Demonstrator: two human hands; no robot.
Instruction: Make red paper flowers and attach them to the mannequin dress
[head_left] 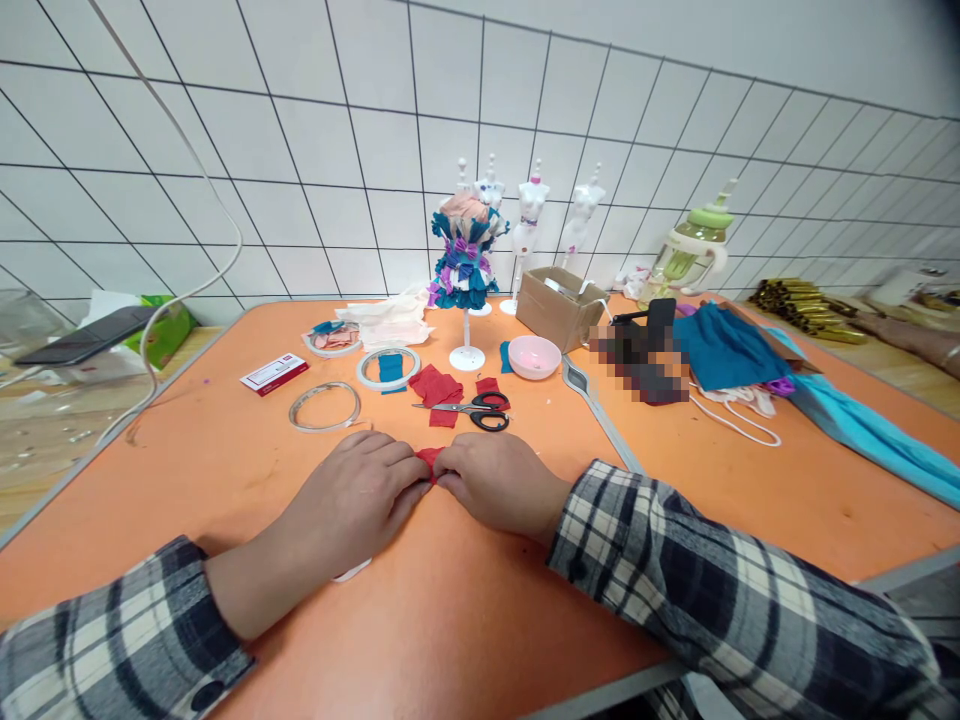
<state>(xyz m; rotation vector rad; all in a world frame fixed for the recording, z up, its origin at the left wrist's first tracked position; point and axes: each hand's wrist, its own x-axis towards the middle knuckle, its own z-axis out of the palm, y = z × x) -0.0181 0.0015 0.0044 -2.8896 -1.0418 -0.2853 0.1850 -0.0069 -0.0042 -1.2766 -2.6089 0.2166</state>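
On the left, a flat red-and-white carton (274, 375) is lying on the smooth orange tabletop (480, 620), and a clear ring of tape (324, 427) is resting just beyond the left hand (364, 490). That hand is closing its thumb and fingertips on the left side of a small piece of thin red cloth (430, 456); its other fingers are curving over the table. A white ring of tape (361, 370) is sitting farther back, with a teal cloth scrap (391, 369) showing inside it.

The held red cloth is lying between the two hands, near the front of the table and mostly hidden by the fingers. Behind it, a crumpled red cloth scrap (436, 384) is lying partly under black-handled metal scissors (489, 421). The right hand (495, 480) is pinching the cloth's other side, its fingertips almost meeting the left ones.

For this step, both pinches should probably be staying light and level, since such thin fabric may be slipping or skewing easily; small, even folds and steady wrists would be helping. Farther right, a shallow pink bowl (535, 357) is standing beside an open brown cardboard box (555, 310), both well clear of the fingers.
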